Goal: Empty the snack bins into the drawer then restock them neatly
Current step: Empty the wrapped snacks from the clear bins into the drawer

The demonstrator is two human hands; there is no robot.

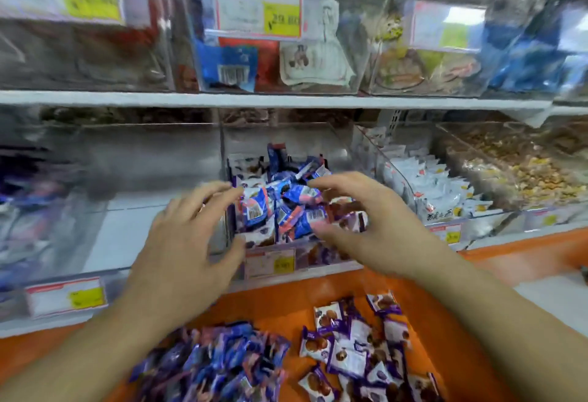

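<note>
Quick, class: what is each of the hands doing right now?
Left hand: open, fingers spread beside the blue snack packets, holding nothing.
Right hand: open, fingers arched over them, gripping nothing yet.

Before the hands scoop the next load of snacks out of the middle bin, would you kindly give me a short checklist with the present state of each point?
1. Left hand free to grasp: ok, fingers spread, holding nothing.
2. Right hand free to grasp: ok, fingers relaxed over the packets, no grip yet.
3. Middle bin still holds stock: ok, blue packets piled on purple packets.
4. Room in the orange drawer: ok, bare orange floor shows around the two piles.
5. Kinds kept apart in the drawer: ok, blue pile left, purple pile right.
6. Nothing caught at the bin's back: cannot tell, the picture is blurred.
</note>
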